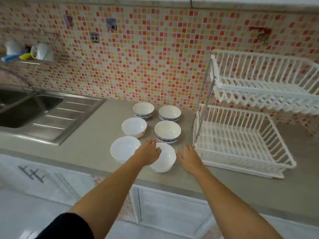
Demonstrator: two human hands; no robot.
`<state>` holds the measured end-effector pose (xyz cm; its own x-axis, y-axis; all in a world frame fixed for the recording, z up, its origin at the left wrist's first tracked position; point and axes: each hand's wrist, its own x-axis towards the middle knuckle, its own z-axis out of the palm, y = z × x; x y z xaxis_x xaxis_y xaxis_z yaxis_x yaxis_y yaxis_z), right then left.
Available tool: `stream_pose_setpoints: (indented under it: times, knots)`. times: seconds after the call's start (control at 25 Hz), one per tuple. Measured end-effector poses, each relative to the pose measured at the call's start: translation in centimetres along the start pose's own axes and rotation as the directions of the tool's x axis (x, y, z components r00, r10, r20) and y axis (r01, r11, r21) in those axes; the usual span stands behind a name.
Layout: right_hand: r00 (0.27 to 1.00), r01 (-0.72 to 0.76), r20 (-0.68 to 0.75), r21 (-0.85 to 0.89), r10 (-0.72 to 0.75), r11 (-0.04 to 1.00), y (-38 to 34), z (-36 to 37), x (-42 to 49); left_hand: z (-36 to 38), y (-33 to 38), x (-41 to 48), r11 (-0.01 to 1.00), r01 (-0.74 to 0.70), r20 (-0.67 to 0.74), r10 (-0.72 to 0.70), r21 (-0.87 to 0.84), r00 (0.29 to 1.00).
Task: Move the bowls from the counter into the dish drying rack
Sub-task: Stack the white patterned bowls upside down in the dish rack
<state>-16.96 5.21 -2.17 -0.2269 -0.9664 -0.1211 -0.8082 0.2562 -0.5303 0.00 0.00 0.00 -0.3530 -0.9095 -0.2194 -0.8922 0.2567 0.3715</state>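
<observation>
Several bowls stand on the grey counter (89,135) in two rows. The nearest is a plain white bowl (166,160). To its left stands another white bowl (123,149), and behind that a white bowl with a flowered base (133,125). Three blue-patterned bowls (167,131) (143,109) (169,112) stand further back. My left hand (149,152) lies over the nearest bowl's left rim, fingers spread, and the bowl rests on the counter. My right hand (189,158) is open just right of that bowl, apart from it. The white two-tier drying rack (241,112) stands at the right, both tiers bare.
A steel sink (25,107) with a ribbed drainboard (60,116) fills the left of the counter. The tiled wall runs behind, with a small shelf holding cups (43,51) at upper left. White cabinet doors (172,209) lie below the counter's front edge.
</observation>
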Motion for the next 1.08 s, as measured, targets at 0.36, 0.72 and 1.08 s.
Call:
stream_pose_setpoints:
  times: [0.36, 0.72, 1.08]
  knots:
    - [0.927, -0.298, 0.319, 0.303, 0.198, 0.905, 1.9, 7.2, 4.3, 7.2, -1.4, 3.2, 0.962, 0.271, -0.049, -0.273, -0.031, 0.961]
    - [0.981, -0.03, 0.193, 0.266, -0.023, 0.964, -0.3, 4.5, 2.9, 4.3, -2.9, 1.5, 0.948, 0.318, -0.14, -0.317, -0.016, 0.938]
    - [0.933, 0.307, -0.166, -0.097, -0.32, 0.947, -4.6, -2.6, -2.1, -3.3, -1.8, -1.6, 0.995, -0.034, -0.405, -0.007, -0.093, 0.914]
